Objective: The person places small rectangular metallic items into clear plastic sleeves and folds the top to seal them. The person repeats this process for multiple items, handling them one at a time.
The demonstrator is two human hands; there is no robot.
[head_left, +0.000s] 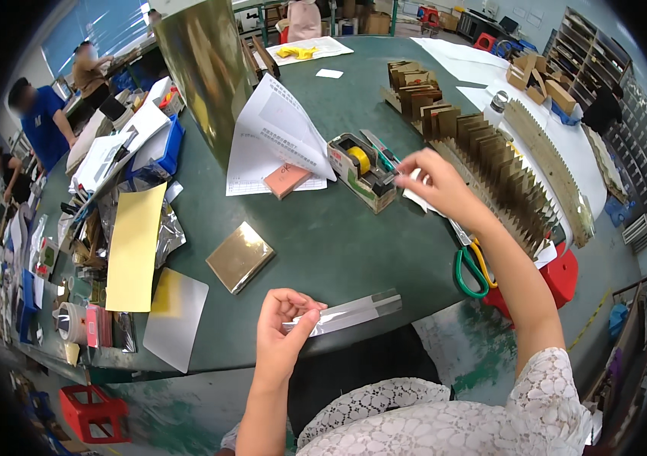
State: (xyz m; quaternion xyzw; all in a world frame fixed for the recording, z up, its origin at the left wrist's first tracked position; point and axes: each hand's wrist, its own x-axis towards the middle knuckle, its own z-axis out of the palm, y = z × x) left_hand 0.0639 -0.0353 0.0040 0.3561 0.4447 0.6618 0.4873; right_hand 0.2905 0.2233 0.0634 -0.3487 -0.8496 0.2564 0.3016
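Near the table's front edge my left hand [285,327] is closed in a pinch on one end of a narrow strip [350,313], white along its middle with a clear end pointing right. My right hand [437,186] reaches out beside the front of a tape dispenser [357,171] with a yellow core. Its fingers are curled together; whatever they hold, if anything, is too small to make out. A shiny gold block [240,257] lies flat beyond my left hand. Green-and-yellow-handled scissors [472,272] lie under my right forearm.
Rows of folded gold pieces [502,163] stand at the right. A tall gold roll [205,76], printed paper [266,140] and a pinkish block [287,181] sit behind. Yellow card [135,251], a frosted sheet [177,319] and a blue bin [160,156] crowd the left. People work further left.
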